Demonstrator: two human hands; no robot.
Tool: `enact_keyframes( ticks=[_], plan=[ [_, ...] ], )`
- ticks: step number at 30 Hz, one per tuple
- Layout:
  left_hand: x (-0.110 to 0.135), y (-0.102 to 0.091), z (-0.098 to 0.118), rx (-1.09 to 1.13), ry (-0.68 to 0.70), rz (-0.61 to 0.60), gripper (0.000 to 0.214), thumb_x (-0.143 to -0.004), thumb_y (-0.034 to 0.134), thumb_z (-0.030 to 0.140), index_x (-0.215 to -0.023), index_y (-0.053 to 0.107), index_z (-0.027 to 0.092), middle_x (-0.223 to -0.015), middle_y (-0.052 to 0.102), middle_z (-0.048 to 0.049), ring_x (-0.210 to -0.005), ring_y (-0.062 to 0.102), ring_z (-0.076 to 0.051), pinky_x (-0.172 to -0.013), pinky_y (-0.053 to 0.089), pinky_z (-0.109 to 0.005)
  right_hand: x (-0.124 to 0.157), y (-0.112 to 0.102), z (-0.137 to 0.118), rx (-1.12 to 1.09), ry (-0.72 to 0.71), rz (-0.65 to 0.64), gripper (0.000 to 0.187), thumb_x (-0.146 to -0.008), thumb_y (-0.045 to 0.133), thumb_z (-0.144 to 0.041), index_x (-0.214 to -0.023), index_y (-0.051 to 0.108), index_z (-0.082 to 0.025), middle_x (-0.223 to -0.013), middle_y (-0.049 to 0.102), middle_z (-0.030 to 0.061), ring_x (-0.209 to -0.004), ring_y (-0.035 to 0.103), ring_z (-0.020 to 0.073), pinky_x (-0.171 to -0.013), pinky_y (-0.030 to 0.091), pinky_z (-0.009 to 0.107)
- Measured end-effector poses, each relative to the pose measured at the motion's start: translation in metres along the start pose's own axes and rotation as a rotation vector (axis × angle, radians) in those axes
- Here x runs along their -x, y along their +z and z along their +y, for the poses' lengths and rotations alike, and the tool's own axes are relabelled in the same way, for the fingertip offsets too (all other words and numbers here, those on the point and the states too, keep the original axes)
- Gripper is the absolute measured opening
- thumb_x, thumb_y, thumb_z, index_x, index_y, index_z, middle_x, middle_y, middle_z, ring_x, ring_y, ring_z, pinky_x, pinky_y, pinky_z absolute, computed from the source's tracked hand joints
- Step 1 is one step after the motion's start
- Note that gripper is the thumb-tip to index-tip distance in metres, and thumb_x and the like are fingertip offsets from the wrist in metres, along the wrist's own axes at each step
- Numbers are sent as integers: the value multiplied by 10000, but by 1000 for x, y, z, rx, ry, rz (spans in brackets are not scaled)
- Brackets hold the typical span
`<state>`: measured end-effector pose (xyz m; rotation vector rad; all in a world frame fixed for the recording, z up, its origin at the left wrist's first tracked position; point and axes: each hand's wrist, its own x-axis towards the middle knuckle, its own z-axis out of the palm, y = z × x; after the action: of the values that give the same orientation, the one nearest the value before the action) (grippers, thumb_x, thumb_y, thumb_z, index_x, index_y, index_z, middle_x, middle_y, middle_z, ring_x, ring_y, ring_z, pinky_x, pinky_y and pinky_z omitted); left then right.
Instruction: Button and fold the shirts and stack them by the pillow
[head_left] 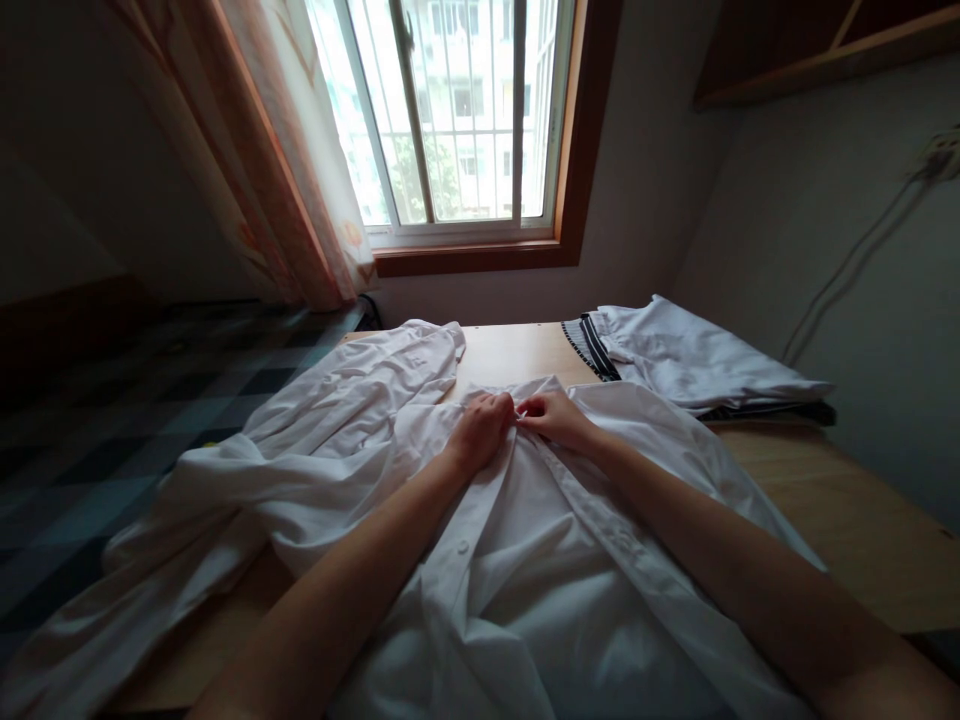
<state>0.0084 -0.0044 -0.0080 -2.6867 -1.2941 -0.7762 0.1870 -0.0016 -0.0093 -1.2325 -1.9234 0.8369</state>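
Observation:
A white button-up shirt [525, 560] lies spread front-up on a wooden table [847, 510]. My left hand [482, 425] and my right hand [553, 413] meet near its collar, fingers curled and pinching the shirt's front placket at the top button area. A button shows lower down on the placket [463, 547]. The left sleeve trails off to the left over another crumpled white garment [337, 420].
A folded white garment with dark striped trim [675, 355] lies at the table's far right. A checked bedcover [112, 420] is to the left. Behind are a barred window [457, 110] and a curtain [292, 180]. A cable [847, 265] hangs on the right wall.

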Motion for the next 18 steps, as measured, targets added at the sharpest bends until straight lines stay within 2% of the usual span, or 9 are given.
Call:
enact_keyframes(
  ticks=[3,6,8,12,18],
  plan=[
    [0,1,-1,34,-34,11,140,-911,520,95,-811,564,183,-832,682,-59,-834,647,-205,-813,496,-319,2,-1,0,-25,-9,-39,189,-792,618,-265,-792,760,-140,-648,695,24,-566,569,140,-557,410,238],
    [1,-2,1,40,-88,-5,124,-887,537,103,-804,582,183,-814,685,-58,-811,642,-205,-778,480,-306,-1,-1,1,-66,52,-72,225,-854,560,-252,-800,752,-148,-559,639,-1,-484,522,126,-513,395,238],
    [1,-6,3,36,-137,-25,110,-863,556,101,-805,597,185,-805,690,-50,-783,640,-200,-746,465,-293,-5,0,3,-16,39,-27,149,-819,614,-198,-796,757,-161,-601,667,1,-538,566,130,-562,422,237],
    [0,-15,9,1,-251,-58,105,-846,571,121,-806,633,195,-810,711,-34,-747,644,-192,-689,426,-282,-11,3,4,168,-98,98,93,-723,706,-107,-752,767,-171,-772,730,30,-728,635,152,-694,452,247],
    [-3,-25,11,50,-395,-85,35,-815,642,192,-790,661,206,-806,721,-11,-750,645,-179,-645,387,-264,-7,8,4,300,-182,143,141,-737,683,-77,-774,769,-182,-805,707,21,-708,606,136,-693,446,241]
  ],
)
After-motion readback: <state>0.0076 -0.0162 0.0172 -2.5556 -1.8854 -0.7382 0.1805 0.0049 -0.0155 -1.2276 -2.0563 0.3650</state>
